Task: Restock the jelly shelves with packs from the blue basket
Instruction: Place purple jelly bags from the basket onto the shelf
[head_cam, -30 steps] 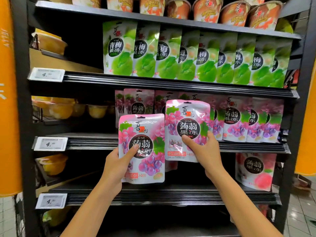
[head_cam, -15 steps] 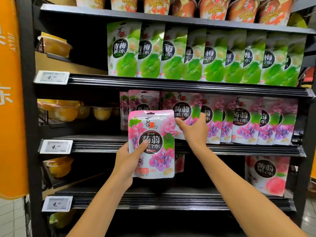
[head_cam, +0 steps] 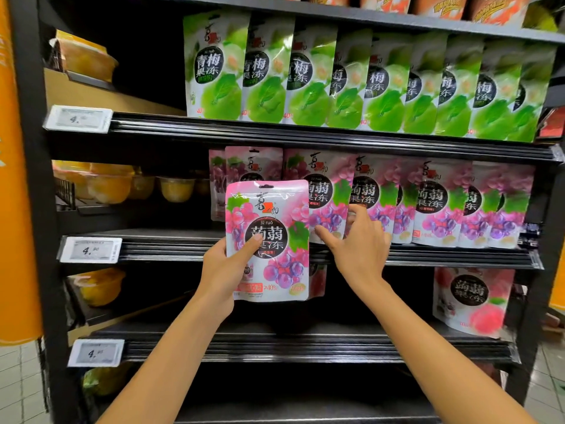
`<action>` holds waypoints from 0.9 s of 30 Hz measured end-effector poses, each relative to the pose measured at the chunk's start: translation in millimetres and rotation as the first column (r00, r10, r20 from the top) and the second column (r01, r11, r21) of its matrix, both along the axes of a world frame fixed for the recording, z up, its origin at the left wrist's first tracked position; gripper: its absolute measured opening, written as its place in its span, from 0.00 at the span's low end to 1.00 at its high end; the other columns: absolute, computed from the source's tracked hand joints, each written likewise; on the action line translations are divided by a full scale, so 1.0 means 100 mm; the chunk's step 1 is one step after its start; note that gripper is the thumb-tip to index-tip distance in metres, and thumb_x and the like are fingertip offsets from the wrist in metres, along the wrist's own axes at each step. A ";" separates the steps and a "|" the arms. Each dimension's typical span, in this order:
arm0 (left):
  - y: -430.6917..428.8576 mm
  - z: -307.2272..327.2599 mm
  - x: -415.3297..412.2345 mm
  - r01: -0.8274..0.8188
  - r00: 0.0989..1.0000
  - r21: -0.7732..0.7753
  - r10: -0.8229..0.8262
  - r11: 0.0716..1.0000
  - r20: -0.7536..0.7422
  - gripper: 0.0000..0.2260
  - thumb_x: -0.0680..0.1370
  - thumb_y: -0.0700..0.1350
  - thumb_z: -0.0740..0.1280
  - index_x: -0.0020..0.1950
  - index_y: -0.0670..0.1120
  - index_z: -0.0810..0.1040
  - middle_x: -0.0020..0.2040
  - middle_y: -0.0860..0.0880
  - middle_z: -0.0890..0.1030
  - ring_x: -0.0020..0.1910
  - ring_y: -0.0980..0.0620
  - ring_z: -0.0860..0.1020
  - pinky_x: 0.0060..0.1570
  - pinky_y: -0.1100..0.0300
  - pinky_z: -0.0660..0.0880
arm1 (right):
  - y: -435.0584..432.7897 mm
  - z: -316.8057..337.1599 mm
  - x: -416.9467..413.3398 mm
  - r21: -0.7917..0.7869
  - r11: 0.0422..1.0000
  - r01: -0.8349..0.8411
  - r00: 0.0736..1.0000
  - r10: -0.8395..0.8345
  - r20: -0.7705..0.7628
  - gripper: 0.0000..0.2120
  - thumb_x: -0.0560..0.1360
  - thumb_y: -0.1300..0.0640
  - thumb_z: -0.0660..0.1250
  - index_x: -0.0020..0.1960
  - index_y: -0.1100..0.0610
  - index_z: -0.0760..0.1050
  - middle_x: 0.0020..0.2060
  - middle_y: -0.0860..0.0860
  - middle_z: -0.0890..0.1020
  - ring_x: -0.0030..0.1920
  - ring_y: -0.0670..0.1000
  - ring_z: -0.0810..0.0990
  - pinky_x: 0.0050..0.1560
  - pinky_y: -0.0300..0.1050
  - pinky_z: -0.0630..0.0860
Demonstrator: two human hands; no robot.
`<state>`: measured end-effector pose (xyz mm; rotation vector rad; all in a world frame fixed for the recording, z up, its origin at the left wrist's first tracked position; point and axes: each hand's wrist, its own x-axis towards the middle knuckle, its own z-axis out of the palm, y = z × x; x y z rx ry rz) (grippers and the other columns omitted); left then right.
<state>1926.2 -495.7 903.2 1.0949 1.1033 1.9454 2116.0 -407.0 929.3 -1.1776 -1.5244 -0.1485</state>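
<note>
My left hand (head_cam: 221,270) grips the pink glossy grape jelly pouch (head_cam: 269,240) upright, before the left end of the shelved grape pouch row (head_cam: 428,203). My right hand (head_cam: 360,249) touches that row; whether it pinches, I cannot tell.

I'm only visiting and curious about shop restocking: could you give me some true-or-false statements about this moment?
1. The left hand holds a glossy pink-and-purple grape jelly pouch. True.
2. The glossy green jelly pouches stand on the lowest shelf. False: they fill an upper black shelf.
3. The right hand hangs away from the shelves. False: it pinches a shelved purple grape pouch.
4. A pink peach jelly pouch stands on a lower black shelf, at right. True.
</note>
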 end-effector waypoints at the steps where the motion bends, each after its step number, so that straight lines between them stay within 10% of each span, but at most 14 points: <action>1: 0.00 0.01 0.00 0.001 1.000 0.005 -0.001 1.000 0.001 0.09 0.74 0.50 0.73 0.53 0.51 0.82 0.43 0.51 0.87 0.41 0.52 0.86 0.32 0.60 0.80 | 0.00 0.00 0.01 -0.003 1.000 0.008 1.000 -0.008 -0.014 0.33 0.68 0.33 0.71 0.65 0.50 0.70 0.52 0.46 0.80 0.57 0.53 0.74 0.60 0.55 0.69; 18: 0.02 0.08 -0.04 -0.035 0.998 0.025 0.036 0.999 -0.042 0.09 0.73 0.51 0.73 0.52 0.51 0.81 0.44 0.51 0.87 0.42 0.51 0.86 0.35 0.58 0.81 | -0.01 -0.02 0.05 0.058 0.996 0.074 0.997 -0.072 -0.037 0.34 0.68 0.36 0.72 0.68 0.52 0.70 0.58 0.48 0.77 0.60 0.52 0.72 0.62 0.50 0.68; 21: 0.04 0.15 -0.05 -0.021 0.998 0.016 0.022 1.000 -0.054 0.08 0.73 0.51 0.74 0.51 0.52 0.82 0.44 0.51 0.87 0.43 0.50 0.86 0.39 0.53 0.82 | -0.19 -0.01 0.03 0.180 0.950 -0.255 0.952 0.279 -0.129 0.19 0.74 0.43 0.71 0.59 0.52 0.74 0.50 0.45 0.77 0.51 0.44 0.74 0.53 0.36 0.69; 27: 0.13 0.36 0.01 -0.055 0.992 0.060 0.061 0.997 -0.113 0.12 0.71 0.51 0.76 0.49 0.46 0.83 0.42 0.48 0.87 0.43 0.46 0.86 0.42 0.51 0.83 | -0.41 0.01 -0.18 -0.164 0.589 -0.791 0.610 0.739 -0.285 0.10 0.73 0.52 0.74 0.53 0.49 0.77 0.43 0.45 0.87 0.44 0.42 0.85 0.41 0.33 0.77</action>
